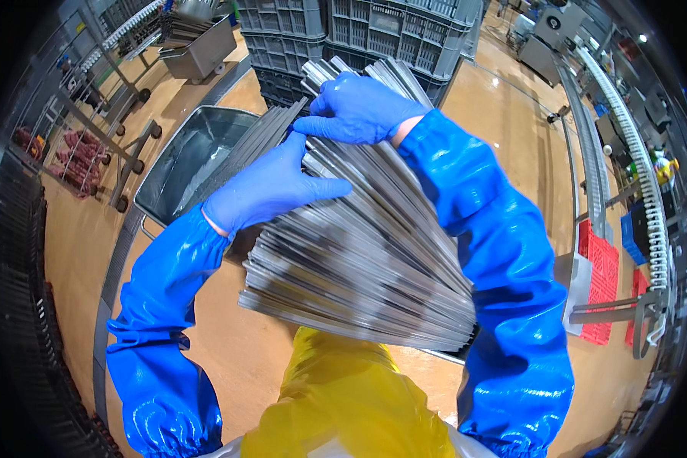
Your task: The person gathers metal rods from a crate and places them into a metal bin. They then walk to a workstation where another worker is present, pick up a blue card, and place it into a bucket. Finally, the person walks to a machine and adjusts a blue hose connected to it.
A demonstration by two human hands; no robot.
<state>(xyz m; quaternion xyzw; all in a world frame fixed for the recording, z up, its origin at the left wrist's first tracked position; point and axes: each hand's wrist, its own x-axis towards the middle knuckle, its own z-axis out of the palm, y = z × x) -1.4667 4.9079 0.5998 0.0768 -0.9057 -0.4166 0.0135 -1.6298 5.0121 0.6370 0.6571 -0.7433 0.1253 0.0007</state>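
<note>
A large fanned pile of long, thin grey metal sticks (366,259) lies in front of me, above my yellow apron (343,382). My left hand (271,183), in a blue glove, rests on the pile's left side with its thumb stretched out over the sticks. Its fingers point away from me and are partly hidden. Farther up the pile, my right hand (362,111), gloved alike, curls its fingers over the sticks near their far ends. The two hands meet at the right thumb. Left of them, more sticks (263,137) lean inside a metal tub (195,156).
Grey plastic crates (282,46) are stacked just beyond the pile. A metal cart (202,53) with sticks stands at far left, near a rack of reddish meat (80,164). On the right run a conveyor (626,130) and a red crate (603,282).
</note>
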